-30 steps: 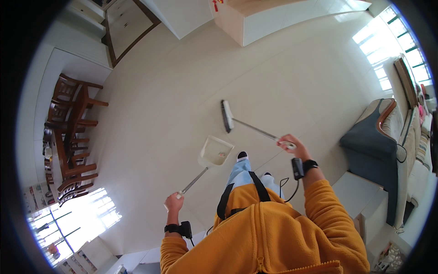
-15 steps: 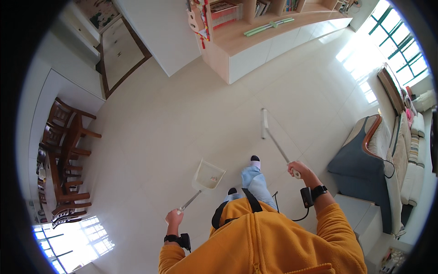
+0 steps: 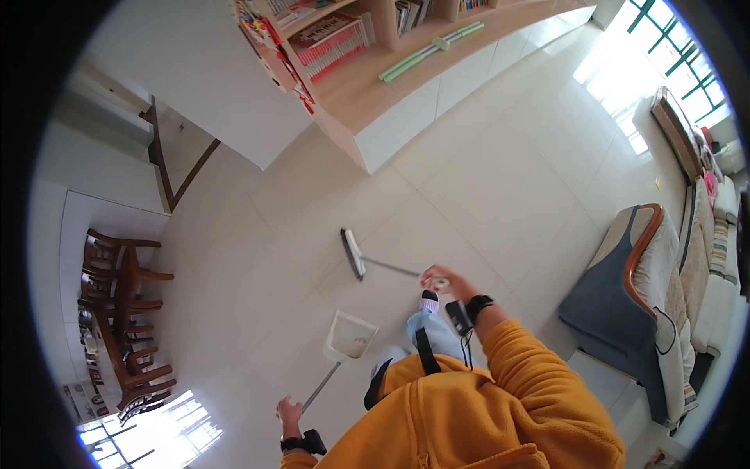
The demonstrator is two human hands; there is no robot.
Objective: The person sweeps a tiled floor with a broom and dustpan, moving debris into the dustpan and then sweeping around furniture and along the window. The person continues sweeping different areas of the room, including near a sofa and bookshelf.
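Long-handled broom [image 3: 354, 252]: positioned ahead of the body, near the middle of the view, with white head and dark bristle strip. Bristle-to-floor contact: cannot be told from overhead. Thin metal handle running from head toward the right, ending in a pale grip. Right hand [image 3: 442, 279]: closed around this grip, slightly blurred, above the sock-covered foot [image 3: 429, 301] in this view.

Dustpan [image 3: 344, 328]: cream-coloured, located nearer to the body than the broom head and apart from it, with open side facing away from the body. Small debris [image 3: 358, 341] inside, toward the right side; too small to identify. Metal handle slanting back from the pan to the left hand [image 3: 288, 412]. Left hand: gripping the upper end of the handle, exact finger placement not clear.

On both wrists: black strapped devices. On the body: orange fleece jacket [image 3: 484, 414], dark straps and light-blue trousers.

Surrounding area: glossy pale tiled floor [image 3: 484, 211]. To the left, dark wooden chairs [image 3: 129, 277], grouped together. To the right, blue-grey and beige sofa [image 3: 598, 305] with curved brown armrest trim. Farther ahead, light-wood bookcase [image 3: 351, 102] with white lower fronts, red-spined books [image 3: 337, 61] on a shelf, and a green-and-silver rod bundle [image 3: 431, 51] lying on the ledge.
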